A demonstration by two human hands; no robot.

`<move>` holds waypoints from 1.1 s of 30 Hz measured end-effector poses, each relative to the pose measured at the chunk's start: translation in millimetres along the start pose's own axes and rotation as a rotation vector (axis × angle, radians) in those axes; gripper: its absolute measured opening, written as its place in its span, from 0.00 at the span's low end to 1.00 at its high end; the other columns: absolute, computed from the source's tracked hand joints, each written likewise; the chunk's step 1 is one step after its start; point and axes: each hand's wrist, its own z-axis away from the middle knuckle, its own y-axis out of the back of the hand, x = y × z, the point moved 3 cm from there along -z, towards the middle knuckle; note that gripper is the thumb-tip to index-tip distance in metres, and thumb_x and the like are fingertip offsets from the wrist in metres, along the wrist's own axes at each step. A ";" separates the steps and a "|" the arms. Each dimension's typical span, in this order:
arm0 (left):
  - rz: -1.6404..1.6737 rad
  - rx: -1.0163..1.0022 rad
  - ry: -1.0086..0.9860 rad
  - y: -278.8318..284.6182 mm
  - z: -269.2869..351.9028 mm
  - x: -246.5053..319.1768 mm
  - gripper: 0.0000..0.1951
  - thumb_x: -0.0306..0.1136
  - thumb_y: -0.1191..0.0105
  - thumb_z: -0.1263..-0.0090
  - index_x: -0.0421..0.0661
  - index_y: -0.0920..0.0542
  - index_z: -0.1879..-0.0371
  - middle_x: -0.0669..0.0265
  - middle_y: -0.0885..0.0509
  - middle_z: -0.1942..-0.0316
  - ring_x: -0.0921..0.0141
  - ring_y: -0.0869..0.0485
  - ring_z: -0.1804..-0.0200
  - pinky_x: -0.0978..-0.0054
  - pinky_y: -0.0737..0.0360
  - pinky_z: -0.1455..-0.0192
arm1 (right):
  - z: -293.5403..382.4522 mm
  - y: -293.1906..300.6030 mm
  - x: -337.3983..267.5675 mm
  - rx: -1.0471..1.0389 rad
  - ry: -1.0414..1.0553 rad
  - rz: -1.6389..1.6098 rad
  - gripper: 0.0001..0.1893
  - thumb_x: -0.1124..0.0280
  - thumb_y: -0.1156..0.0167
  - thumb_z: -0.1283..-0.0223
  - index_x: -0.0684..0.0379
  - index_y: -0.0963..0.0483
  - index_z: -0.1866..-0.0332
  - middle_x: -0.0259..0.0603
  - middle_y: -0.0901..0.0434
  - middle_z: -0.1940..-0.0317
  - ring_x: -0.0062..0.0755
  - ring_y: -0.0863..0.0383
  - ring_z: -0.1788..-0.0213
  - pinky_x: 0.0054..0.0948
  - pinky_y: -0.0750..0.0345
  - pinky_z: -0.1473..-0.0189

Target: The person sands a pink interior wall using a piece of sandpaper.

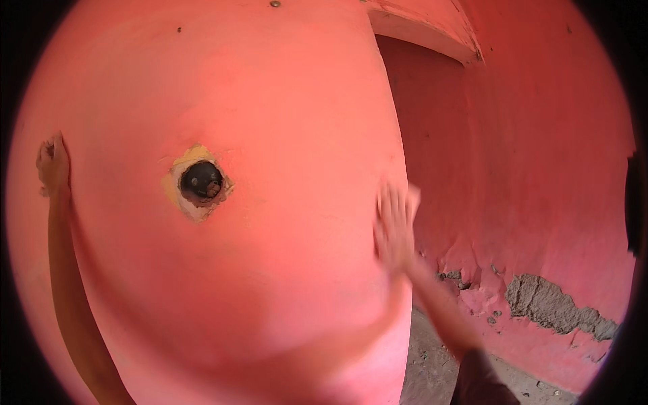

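Observation:
A pink painted wall (304, 126) fills most of the view in front of me. At its right edge my right hand (395, 228) lies flat, slightly blurred, with the fingers pointing up. A thin pinkish sheet (414, 198), perhaps sandpaper, sticks out from under these fingers on the right and is pressed to the wall. Far to the left, my left hand (53, 164) rests against the same wall with its fingers curled in, and no object shows in it. Between the hands is a round dark recessed box (201, 179) set in the wall, with chipped plaster around it.
Beyond the wall's right edge is a recess under a pink ledge (425, 33). A second, darker pink wall (526, 167) stands at the right, its plaster broken away to grey (549, 304) low down. The rough grey floor (430, 354) shows below. A dark object (633, 205) sits at the far right rim.

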 end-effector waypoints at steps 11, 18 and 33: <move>-0.057 0.099 -0.135 -21.7 -5.6 -6.5 0.31 0.67 0.57 0.29 0.62 0.21 0.36 0.71 0.34 0.23 0.57 0.36 0.24 0.36 0.54 0.26 | -71.3 12.9 -10.1 0.056 -0.014 -0.024 0.31 0.64 0.62 0.23 0.72 0.51 0.22 0.57 0.53 0.19 0.53 0.56 0.18 0.54 0.63 0.20; -0.046 0.015 -0.064 -11.7 30.4 27.1 0.29 0.63 0.57 0.28 0.62 0.23 0.34 0.73 0.37 0.22 0.58 0.40 0.22 0.36 0.56 0.25 | 108.9 -4.3 -38.7 0.045 -0.223 -0.112 0.32 0.68 0.65 0.25 0.78 0.53 0.23 0.67 0.57 0.21 0.65 0.61 0.18 0.57 0.65 0.21; 0.033 -0.036 -0.071 2.7 50.4 43.1 0.23 0.59 0.53 0.27 0.61 0.20 0.42 0.73 0.36 0.23 0.59 0.41 0.22 0.35 0.56 0.24 | -256.5 3.5 -48.5 0.289 0.294 0.315 0.29 0.65 0.58 0.26 0.72 0.46 0.26 0.61 0.46 0.24 0.61 0.49 0.21 0.61 0.49 0.25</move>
